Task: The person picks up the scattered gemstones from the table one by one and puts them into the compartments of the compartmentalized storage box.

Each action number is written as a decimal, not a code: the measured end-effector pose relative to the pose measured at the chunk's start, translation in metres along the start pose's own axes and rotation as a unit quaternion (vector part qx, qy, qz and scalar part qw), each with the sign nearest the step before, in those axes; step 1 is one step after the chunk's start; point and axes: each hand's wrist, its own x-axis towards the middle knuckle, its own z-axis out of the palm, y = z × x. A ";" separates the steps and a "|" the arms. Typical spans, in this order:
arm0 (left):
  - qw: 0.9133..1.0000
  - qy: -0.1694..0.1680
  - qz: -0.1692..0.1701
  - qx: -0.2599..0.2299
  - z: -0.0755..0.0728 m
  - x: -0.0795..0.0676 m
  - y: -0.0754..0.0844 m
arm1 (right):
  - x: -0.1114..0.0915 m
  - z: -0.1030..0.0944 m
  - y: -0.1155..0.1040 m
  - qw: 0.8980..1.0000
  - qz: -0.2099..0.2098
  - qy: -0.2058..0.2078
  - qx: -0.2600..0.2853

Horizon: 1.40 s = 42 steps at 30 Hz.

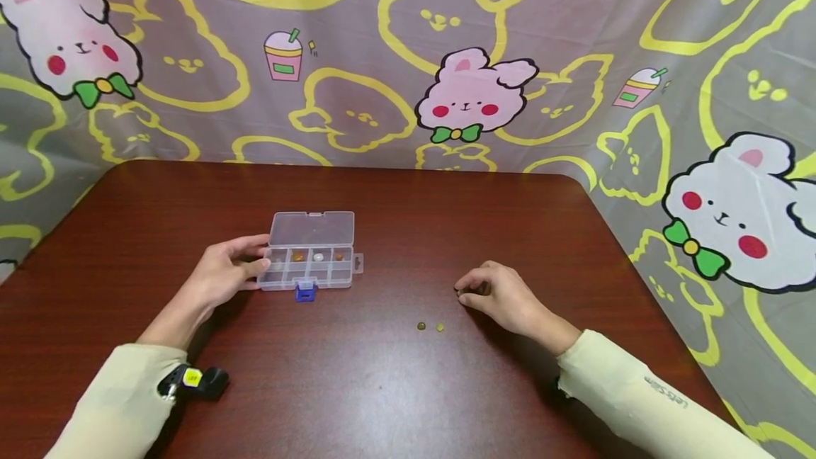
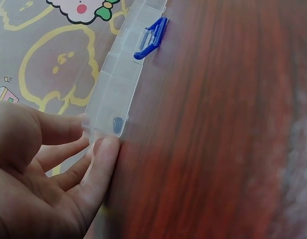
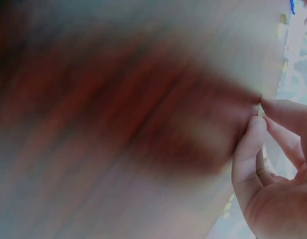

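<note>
My left hand (image 1: 223,271) grips the left end of a clear plastic compartment box (image 1: 341,275), thumb on the near side. Its lid (image 1: 312,229) stands open at the back, and a blue latch (image 1: 305,293) hangs at the front. Orange (image 1: 297,257), white (image 1: 319,257) and brown beads (image 1: 339,257) sit in separate back compartments. In the left wrist view a dark blue bead (image 2: 117,125) shows through the end wall. My right hand (image 1: 506,299) pinches a tiny dark bead (image 1: 457,292) between thumb and forefinger, low over the table; the fingertips mostly hide it.
Two small beads, one dark olive (image 1: 421,326) and one yellow-green (image 1: 440,327), lie on the brown table (image 1: 382,388) left of the right hand. A patterned curtain (image 1: 357,34) hangs behind the table and along its right side.
</note>
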 end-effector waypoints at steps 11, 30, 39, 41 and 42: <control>1.000 -0.001 0.001 -0.001 -0.001 -0.001 0.000 | 0.000 0.001 -0.001 1.000 0.001 0.008 0.012; 1.000 -0.001 -0.002 -0.004 -0.001 -0.002 0.002 | 0.001 -0.004 -0.003 0.989 0.089 -0.001 0.116; 1.000 -0.001 0.003 0.000 -0.001 -0.001 0.000 | 0.003 0.002 -0.010 0.977 0.103 -0.008 0.185; 1.000 -0.001 0.004 -0.001 -0.001 -0.001 0.000 | 0.003 0.004 -0.012 0.973 0.103 -0.010 0.204; 1.000 -0.001 0.004 -0.001 0.000 -0.001 0.000 | 0.003 0.004 -0.013 0.971 0.102 -0.011 0.214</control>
